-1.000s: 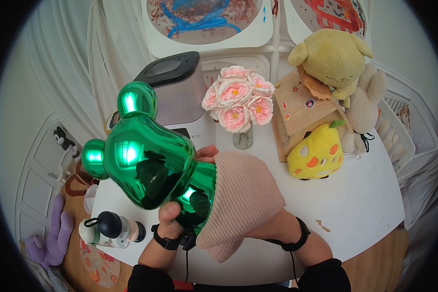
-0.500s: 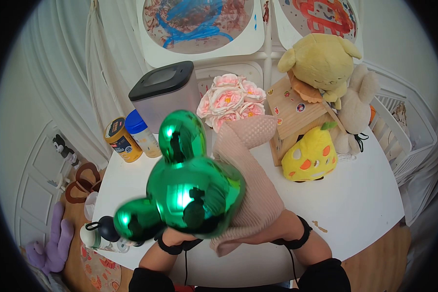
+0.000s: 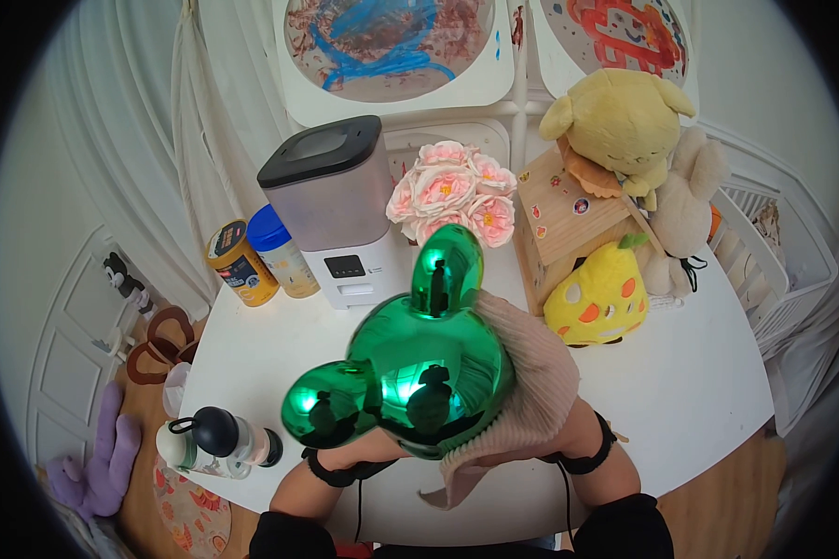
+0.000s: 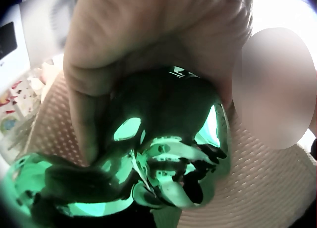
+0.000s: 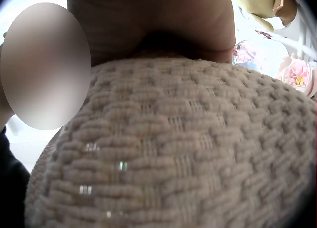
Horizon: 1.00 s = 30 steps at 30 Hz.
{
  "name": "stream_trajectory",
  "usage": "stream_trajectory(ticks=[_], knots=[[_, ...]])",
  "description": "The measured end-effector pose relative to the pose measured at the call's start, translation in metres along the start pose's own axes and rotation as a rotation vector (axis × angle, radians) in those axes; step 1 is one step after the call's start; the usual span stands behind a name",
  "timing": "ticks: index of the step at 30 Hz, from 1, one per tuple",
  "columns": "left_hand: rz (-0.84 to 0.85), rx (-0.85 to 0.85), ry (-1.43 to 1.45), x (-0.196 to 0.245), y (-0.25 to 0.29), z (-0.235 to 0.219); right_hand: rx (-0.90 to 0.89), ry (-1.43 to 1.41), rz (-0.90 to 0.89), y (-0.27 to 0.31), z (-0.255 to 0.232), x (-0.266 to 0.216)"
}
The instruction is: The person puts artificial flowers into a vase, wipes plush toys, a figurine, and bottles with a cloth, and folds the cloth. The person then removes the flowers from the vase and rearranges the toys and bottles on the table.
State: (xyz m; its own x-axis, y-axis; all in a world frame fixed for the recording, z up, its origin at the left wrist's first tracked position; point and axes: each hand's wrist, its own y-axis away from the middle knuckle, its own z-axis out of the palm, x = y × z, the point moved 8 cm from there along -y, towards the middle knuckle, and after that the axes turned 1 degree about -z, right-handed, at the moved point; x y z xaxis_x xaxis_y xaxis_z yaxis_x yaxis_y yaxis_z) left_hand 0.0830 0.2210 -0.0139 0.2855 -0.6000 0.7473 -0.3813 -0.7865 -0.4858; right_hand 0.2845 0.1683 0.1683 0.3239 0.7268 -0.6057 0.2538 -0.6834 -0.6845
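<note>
Head view: A shiny green bear figurine (image 3: 433, 373) is held above the white table (image 3: 699, 410), on the near side of the pink flowers (image 3: 447, 191). Its rounded head faces the camera, one ear pointing toward the flowers, the other to the left; the long axis is strongly foreshortened, the body hidden behind the head. A beige cloth (image 3: 541, 373) lies against it, near and right of the flowers. A dispenser (image 3: 331, 200) stands left of them.

Left wrist view: The left hand (image 4: 153, 29) grips the figurine with curled fingers.

Right wrist view: The right hand (image 5: 158, 20) touches the cloth; its fingertips are hidden, so its grip cannot be told.
</note>
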Motion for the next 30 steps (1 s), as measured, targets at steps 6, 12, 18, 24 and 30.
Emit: stream_trajectory(ticks=[6,12,18,24,30], knots=[[0.025,-0.221,0.049,0.033,-0.029,0.012,-0.039,-0.147,0.057,0.003,0.0,0.008],[0.023,-0.444,0.105,0.056,-0.023,0.013,-0.032,-0.181,0.073,0.008,-0.002,0.013],[0.034,-0.685,0.16,0.099,-0.061,0.041,0.328,-0.708,0.174,0.013,-0.016,0.018],[-0.256,-0.871,0.583,0.045,-0.029,0.057,0.287,-0.415,0.074,0.025,-0.029,0.013],[-0.228,-0.865,0.73,0.04,-0.017,0.047,0.391,-0.265,0.054,0.021,-0.034,-0.005]])
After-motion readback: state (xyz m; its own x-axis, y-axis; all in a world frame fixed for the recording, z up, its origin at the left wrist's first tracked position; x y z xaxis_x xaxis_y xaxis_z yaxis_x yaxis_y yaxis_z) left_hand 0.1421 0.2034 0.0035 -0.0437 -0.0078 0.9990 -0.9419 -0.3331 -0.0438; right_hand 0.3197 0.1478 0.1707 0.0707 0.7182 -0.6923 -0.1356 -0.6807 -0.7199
